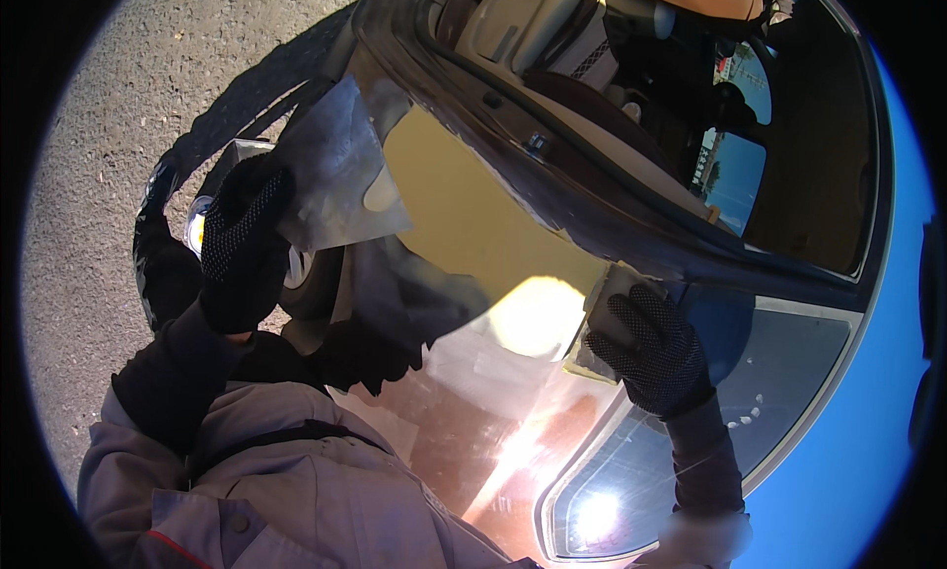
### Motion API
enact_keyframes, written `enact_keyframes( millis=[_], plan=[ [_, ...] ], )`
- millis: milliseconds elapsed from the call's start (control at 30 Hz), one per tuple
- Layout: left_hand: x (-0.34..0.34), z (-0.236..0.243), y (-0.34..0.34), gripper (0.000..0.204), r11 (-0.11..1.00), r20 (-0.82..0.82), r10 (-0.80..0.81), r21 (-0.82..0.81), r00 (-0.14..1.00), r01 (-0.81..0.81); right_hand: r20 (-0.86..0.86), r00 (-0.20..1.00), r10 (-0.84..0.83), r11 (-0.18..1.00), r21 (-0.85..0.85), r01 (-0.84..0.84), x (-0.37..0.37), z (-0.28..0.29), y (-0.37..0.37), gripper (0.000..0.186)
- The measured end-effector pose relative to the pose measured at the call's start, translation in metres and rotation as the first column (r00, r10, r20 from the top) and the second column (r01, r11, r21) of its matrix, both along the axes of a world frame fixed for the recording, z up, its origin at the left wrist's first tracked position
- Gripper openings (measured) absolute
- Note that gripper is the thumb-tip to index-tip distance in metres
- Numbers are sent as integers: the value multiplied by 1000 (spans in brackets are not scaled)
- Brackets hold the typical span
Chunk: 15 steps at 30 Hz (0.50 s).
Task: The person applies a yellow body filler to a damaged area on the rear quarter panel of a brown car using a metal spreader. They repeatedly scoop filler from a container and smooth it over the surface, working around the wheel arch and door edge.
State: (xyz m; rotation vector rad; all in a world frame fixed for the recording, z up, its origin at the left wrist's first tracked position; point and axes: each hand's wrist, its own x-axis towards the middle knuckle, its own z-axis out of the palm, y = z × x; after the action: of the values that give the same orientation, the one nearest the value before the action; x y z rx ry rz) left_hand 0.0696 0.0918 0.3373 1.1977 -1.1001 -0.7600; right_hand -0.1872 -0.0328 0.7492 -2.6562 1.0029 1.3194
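Note:
My left hand [245, 239], in a dark dotted glove, grips the edge of a thin grey metal sheet [330, 179]. A pale blob of putty [380, 192] lies near the sheet's corner. On the right, my right hand [651, 347], gloved the same way, is closed on a flat grey spreader [610, 322] with yellow along its lower edge. Its fingers lie over the spreader, which is pressed against the car's body panel. Smooth yellow putty [454, 189] covers much of that panel, running from beside the sheet to the spreader. My right thumb is partly hidden.
The car's door opening [533, 140] curves along the far side, with seats inside. A side window [691, 411] lies beneath my right forearm. Bare reddish-brown bodywork [464, 421] reflects glare. Rough pavement [109, 224] is at left, and a tyre [318, 285] shows below the sheet.

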Motion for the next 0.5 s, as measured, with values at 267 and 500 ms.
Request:
enact_keyframes(
  millis=[267, 500],
  plan=[
    [0, 3, 0, 42, 1000, -44, -5, 19, 999, 6, -22, 991, 132, 991, 34, -132, -2, -5, -2, 30],
    [-2, -2, 2, 43, 999, -48, -9, 37, 999, 11, -30, 999, 33, 999, 14, -32, -2, -6, 1, 28]
  ],
)
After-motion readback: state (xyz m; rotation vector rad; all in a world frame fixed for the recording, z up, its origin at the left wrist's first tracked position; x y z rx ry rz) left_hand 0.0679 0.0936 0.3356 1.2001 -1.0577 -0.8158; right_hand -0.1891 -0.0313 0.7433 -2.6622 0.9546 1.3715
